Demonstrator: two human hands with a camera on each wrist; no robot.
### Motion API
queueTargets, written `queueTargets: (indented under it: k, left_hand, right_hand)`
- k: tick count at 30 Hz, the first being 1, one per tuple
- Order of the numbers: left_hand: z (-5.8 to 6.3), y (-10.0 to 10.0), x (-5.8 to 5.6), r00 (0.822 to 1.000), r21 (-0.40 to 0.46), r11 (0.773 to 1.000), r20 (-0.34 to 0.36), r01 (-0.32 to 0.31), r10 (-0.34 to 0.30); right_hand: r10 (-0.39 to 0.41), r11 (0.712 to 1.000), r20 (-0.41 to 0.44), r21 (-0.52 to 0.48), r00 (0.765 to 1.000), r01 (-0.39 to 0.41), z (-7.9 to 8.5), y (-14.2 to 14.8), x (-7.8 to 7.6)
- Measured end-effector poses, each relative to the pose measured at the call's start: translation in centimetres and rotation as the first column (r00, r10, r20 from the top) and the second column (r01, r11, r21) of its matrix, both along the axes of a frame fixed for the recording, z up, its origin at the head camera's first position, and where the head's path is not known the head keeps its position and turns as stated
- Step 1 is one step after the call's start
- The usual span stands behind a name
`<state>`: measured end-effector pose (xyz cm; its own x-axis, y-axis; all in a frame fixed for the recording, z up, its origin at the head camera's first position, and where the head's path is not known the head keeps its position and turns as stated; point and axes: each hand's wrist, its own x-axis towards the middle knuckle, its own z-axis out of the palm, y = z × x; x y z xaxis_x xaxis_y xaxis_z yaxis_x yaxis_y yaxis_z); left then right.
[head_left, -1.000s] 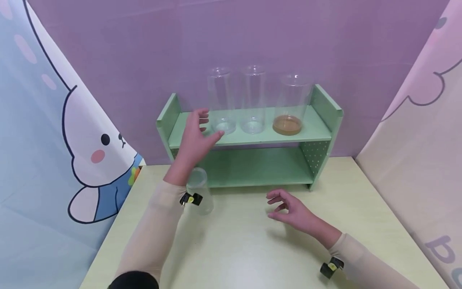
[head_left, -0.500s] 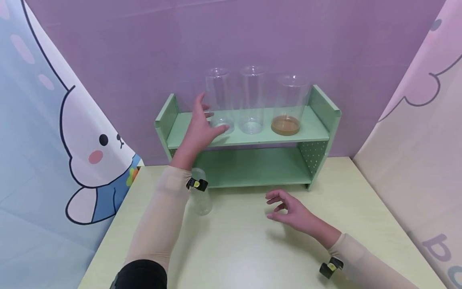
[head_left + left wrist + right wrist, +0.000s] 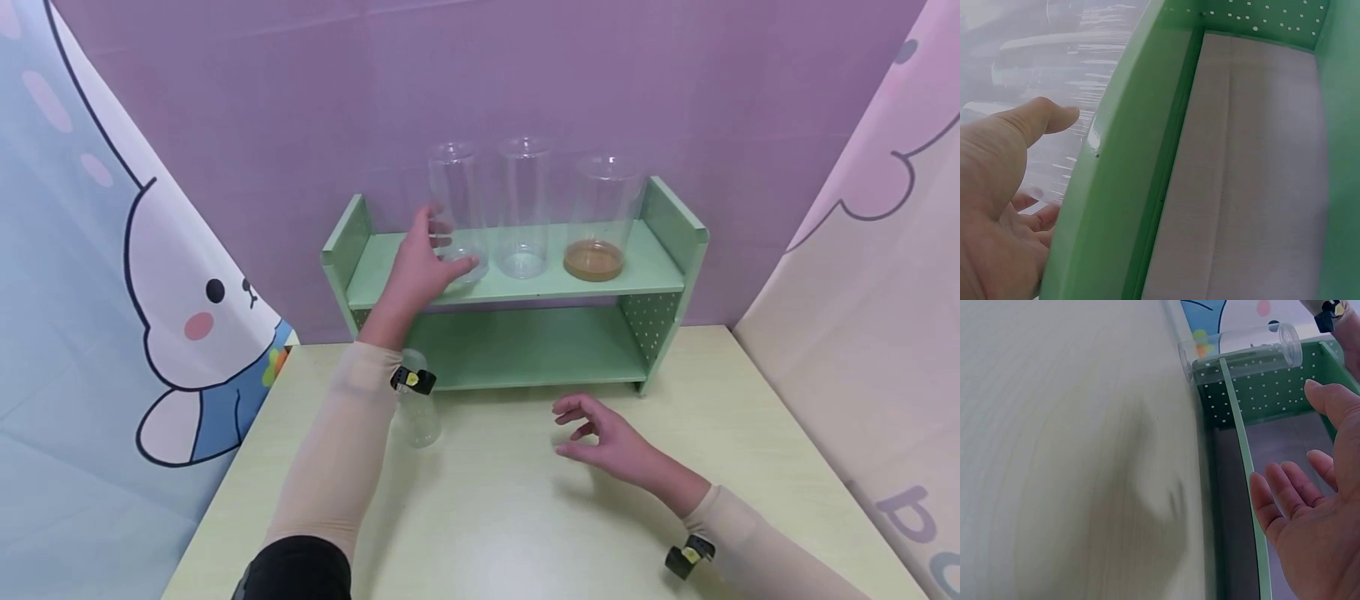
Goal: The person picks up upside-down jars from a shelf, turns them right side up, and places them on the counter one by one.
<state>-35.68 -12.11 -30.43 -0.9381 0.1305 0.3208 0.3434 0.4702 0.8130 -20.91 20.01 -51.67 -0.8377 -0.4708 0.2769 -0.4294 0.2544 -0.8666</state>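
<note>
My left hand [image 3: 416, 271] is at the upper board of a green two-tier shelf [image 3: 510, 348]. It holds the leftmost tall clear cup [image 3: 459, 187] low down, thumb in front near the base and fingers round the left side. In the left wrist view the thumb [image 3: 1041, 119] lies along the see-through wall of this cup [image 3: 1066, 56]; part of the fingers is hidden by the board edge. My right hand [image 3: 600, 433] hovers over the table in front of the shelf, fingers loosely bent with nothing between them.
Beside the held cup stand another tall clear cup [image 3: 525, 196] and a wider clear cup [image 3: 606, 200] with a brown base. A further clear cup [image 3: 420, 418] stands on the table [image 3: 480, 517] by the shelf's left front, partly behind my left wrist. Purple cloth [image 3: 247, 125] hangs behind.
My left hand has moved a little right and its fingers have closed round the leftmost cup, which has shifted very slightly. The right hand has stayed still.
</note>
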Motion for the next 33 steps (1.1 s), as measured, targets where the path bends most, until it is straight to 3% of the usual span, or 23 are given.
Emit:
queueTargets:
  k: [4, 7, 12, 19, 26, 33]
  left_hand:
    - [-0.1, -0.2, 0.8, 1.0, 0.015, 1.0, -0.017, 0.012, -0.012]
    - [-0.1, -0.4, 2.0, 0.998, 0.042, 0.998, -0.049, 0.036, -0.034]
    - [-0.2, -0.8, 5.0, 0.993, 0.065, 0.995, -0.093, 0.079, -0.073]
    - [-1.0, -0.9, 9.5, 0.98, 0.028, 0.986, -0.116, 0.165, -0.161]
    - [-3.3, 0.1, 12.4, 0.963, -0.008, 0.969, -0.112, 0.247, -0.246]
    - [-7.0, 1.2, 13.5, 0.946, -0.009, 0.95, -0.086, 0.313, -0.313]
  right_hand:
    - [-0.001, 1.0, 0.003, -0.007, 1.0, 0.001, 0.0, 0.0, 0.0]
    - [0.001, 1.0, 0.001, -0.006, 1.0, -0.001, 0.0, 0.0, 0.0]
    - [0.004, 1.0, -0.001, 0.001, 1.0, -0.004, 0.1, 0.1, -0.1]
    - [0.004, 1.0, -0.012, -0.004, 1.0, -0.004, 0.0, 0.3, -0.2]
    - [0.001, 1.0, -0.014, -0.005, 1.0, -0.001, 0.1, 0.4, -0.2]
    - [-0.005, 1.0, -0.014, -0.008, 1.0, 0.005, 0.2, 0.4, -0.3]
